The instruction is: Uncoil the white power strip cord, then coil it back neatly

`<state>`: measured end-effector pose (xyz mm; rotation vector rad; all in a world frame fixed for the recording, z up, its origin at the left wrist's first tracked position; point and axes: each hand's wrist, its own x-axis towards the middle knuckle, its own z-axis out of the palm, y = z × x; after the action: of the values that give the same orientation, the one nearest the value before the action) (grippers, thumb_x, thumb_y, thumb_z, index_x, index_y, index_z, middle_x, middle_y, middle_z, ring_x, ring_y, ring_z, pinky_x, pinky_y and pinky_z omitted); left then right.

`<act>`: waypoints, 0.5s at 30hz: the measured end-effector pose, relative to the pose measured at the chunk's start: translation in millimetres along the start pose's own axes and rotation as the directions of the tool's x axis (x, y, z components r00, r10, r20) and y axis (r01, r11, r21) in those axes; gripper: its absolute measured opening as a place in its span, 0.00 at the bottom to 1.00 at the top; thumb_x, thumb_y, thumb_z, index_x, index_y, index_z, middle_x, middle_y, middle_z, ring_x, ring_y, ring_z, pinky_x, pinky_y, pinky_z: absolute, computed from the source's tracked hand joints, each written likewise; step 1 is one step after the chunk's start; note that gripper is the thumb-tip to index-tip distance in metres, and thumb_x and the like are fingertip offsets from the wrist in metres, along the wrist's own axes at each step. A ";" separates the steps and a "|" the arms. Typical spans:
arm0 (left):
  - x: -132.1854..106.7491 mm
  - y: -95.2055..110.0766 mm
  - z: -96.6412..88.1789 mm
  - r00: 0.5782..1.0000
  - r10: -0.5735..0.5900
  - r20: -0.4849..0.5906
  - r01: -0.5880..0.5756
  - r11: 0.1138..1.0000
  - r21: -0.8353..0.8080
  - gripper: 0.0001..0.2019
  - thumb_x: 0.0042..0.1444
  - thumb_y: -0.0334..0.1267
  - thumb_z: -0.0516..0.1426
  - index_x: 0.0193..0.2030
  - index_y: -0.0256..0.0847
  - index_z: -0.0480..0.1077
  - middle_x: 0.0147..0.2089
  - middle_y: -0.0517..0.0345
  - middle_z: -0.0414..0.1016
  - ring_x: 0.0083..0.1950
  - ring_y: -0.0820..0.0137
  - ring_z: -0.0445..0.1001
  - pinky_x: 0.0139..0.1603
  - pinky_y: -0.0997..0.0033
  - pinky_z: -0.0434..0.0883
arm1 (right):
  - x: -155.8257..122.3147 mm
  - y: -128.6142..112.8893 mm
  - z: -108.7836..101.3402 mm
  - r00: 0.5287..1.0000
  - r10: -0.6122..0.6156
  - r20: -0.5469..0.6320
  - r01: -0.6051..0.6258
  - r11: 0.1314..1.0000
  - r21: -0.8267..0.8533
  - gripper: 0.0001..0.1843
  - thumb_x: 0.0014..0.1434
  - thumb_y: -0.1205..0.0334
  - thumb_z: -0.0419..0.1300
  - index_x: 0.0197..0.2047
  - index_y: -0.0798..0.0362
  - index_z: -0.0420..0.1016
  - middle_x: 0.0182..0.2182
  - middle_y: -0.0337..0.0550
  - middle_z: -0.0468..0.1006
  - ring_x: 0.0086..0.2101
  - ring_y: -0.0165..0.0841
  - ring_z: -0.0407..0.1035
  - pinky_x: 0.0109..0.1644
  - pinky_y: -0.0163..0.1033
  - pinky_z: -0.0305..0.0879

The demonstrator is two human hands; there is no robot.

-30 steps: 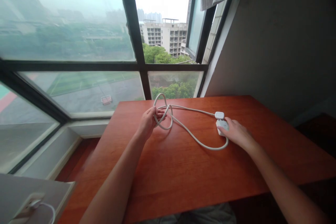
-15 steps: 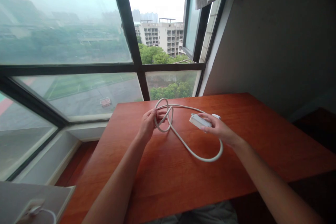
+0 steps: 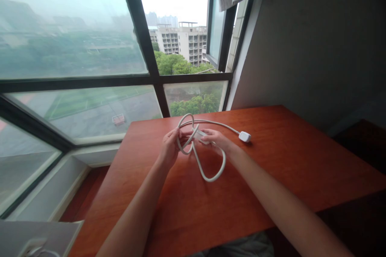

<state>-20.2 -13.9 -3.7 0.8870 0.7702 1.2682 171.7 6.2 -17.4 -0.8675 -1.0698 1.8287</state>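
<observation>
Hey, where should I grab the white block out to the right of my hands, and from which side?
Probably by the body of the white block, pinched across its sides, coming from the right. It is short and chunky, and the cord joins its left end; the left hand and right hand are on that side too.

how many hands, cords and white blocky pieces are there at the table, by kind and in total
Hands: 2, left hand and right hand
Cords: 1, pale cord
White blocky pieces: 2, held block and end piece
Total: 5
</observation>
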 end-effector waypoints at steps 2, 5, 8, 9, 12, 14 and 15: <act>-2.2 -3.3 5.1 0.999 -0.018 0.036 0.018 1.000 -0.008 0.18 0.54 0.48 0.61 0.26 0.37 0.60 0.42 0.43 0.80 0.40 0.59 0.80 0.42 0.63 0.75 | 5.3 3.5 7.0 0.999 -0.035 0.009 0.034 0.996 0.077 0.16 0.45 0.66 0.65 0.41 0.55 0.76 0.39 0.45 0.78 0.37 0.32 0.72 0.41 0.33 0.69; -3.7 -7.4 9.2 0.997 -0.040 0.063 0.042 0.999 -0.029 0.19 0.53 0.49 0.61 0.26 0.37 0.62 0.41 0.45 0.80 0.40 0.59 0.80 0.41 0.64 0.75 | 8.5 9.5 12.0 0.996 -0.084 0.015 0.080 0.983 0.162 0.13 0.48 0.65 0.61 0.40 0.54 0.75 0.38 0.46 0.79 0.38 0.34 0.72 0.45 0.37 0.70; -2.0 -11.8 9.1 0.990 -0.127 0.059 0.129 0.991 -0.045 0.19 0.53 0.53 0.59 0.29 0.37 0.65 0.37 0.48 0.79 0.35 0.62 0.79 0.35 0.67 0.75 | 7.3 14.6 13.9 0.993 -0.116 -0.037 0.121 0.974 0.192 0.14 0.53 0.58 0.58 0.42 0.53 0.74 0.37 0.47 0.79 0.37 0.37 0.73 0.44 0.40 0.71; -1.1 -13.6 9.0 0.986 -0.161 0.039 0.162 0.986 -0.028 0.18 0.53 0.53 0.59 0.30 0.38 0.65 0.34 0.50 0.79 0.32 0.65 0.79 0.32 0.69 0.74 | 6.4 15.5 14.8 0.991 -0.114 -0.067 0.125 0.975 0.186 0.15 0.55 0.54 0.58 0.42 0.53 0.74 0.36 0.47 0.79 0.36 0.37 0.73 0.42 0.41 0.72; 0.9 -19.8 10.8 0.973 -0.218 -0.079 0.224 0.972 0.075 0.17 0.51 0.50 0.63 0.32 0.38 0.65 0.26 0.59 0.73 0.24 0.72 0.75 0.25 0.77 0.71 | 3.2 15.5 18.4 0.989 -0.104 -0.105 0.116 0.987 0.112 0.20 0.54 0.48 0.59 0.43 0.53 0.74 0.34 0.46 0.79 0.34 0.38 0.73 0.36 0.41 0.71; 1.3 -23.4 13.7 0.961 -0.233 -0.149 0.253 0.958 0.133 0.18 0.49 0.50 0.64 0.32 0.38 0.64 0.25 0.61 0.70 0.22 0.74 0.73 0.23 0.79 0.70 | 0.7 13.5 20.4 0.987 -0.122 -0.101 0.126 0.991 0.042 0.23 0.50 0.48 0.64 0.45 0.54 0.74 0.33 0.44 0.79 0.33 0.37 0.73 0.33 0.39 0.69; 1.3 -24.7 15.3 0.955 -0.243 -0.168 0.269 0.951 0.153 0.19 0.49 0.50 0.65 0.32 0.38 0.63 0.25 0.61 0.70 0.22 0.75 0.73 0.23 0.79 0.70 | -0.6 12.3 20.7 0.985 -0.139 -0.105 0.141 0.990 0.008 0.24 0.48 0.49 0.66 0.46 0.54 0.74 0.32 0.43 0.79 0.32 0.36 0.72 0.33 0.38 0.68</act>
<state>4.7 -16.4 -18.4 0.8079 1.0922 1.0539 150.5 -4.8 -20.1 -0.8479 -1.0236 1.6552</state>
